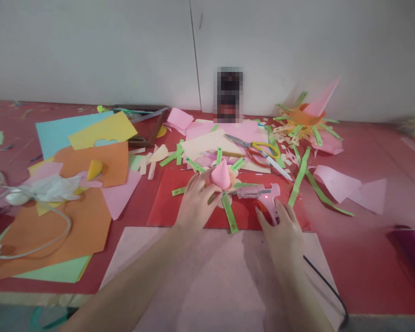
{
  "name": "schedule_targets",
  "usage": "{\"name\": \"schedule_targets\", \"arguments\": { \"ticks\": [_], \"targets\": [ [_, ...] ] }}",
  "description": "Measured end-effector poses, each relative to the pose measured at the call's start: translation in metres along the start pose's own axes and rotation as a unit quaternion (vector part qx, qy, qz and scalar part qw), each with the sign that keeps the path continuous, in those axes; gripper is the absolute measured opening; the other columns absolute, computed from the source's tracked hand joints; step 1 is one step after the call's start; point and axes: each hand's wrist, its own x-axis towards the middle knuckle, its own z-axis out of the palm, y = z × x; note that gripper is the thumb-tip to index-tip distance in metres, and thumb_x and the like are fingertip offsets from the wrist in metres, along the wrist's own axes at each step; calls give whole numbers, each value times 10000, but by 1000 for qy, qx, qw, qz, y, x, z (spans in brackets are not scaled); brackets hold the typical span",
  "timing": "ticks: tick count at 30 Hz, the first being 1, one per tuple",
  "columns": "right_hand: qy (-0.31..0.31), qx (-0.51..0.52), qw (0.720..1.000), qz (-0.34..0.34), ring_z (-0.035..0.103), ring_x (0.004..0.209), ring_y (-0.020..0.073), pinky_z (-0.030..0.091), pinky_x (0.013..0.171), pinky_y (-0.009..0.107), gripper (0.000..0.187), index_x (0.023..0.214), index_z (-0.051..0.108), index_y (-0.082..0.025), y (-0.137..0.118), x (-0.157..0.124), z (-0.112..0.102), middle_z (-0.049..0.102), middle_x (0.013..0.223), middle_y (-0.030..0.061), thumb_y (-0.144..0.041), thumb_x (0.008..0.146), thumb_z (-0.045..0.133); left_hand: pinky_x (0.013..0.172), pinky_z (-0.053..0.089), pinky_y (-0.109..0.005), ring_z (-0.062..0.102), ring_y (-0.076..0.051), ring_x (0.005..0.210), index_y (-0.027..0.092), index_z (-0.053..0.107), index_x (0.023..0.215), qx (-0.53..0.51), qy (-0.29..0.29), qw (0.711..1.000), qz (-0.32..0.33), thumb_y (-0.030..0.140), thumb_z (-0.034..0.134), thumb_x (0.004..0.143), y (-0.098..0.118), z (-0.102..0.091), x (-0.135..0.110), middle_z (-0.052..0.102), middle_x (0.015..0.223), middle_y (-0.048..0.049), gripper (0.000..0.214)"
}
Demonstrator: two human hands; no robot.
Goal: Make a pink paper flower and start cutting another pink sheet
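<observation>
Left hand: fingers closed on pink paper cone. Right hand: fingers clasping pink plastic glue gun. Green paper strips: dark markings, illegible.

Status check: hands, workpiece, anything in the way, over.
Left hand at pink cone. Right hand gripping glue gun, nozzle by cone's base. Green strips radiate around cone. Scissors lie beyond, apart from both hands.

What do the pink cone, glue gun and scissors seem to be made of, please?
Pink cone: probably matte paper, rolled to a point. Glue gun: likely smooth plastic; body looks moulded. Scissors: grey blades suggest metal; bright handles, perhaps plastic, finish unclear.
</observation>
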Motion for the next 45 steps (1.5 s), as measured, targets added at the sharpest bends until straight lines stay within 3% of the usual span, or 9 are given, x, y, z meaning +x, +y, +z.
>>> {"name": "schedule_targets", "arguments": {
  "ticks": [15,45],
  "targets": [
    [15,5,1000,-16,577,736,198,375,503,269,530,1122,554,-197,1,0,0,583,1039,93,-554,748,436,887,447,-419,488,-209,1061,209,578,735,-9,-7,1000,-11,210,587,769,-1,1,1,496,1223,-35,34],
    [-20,12,999,30,574,758,205,397,545,290,548,1131,551,-196,-2,1,-4,571,1097,89,-555,723,476,881,442,-449,474,-238,1069,224,618,766,-5,-22,999,-28,238,600,760,2,-2,0,447,1261,-51,24]
  ]
}}
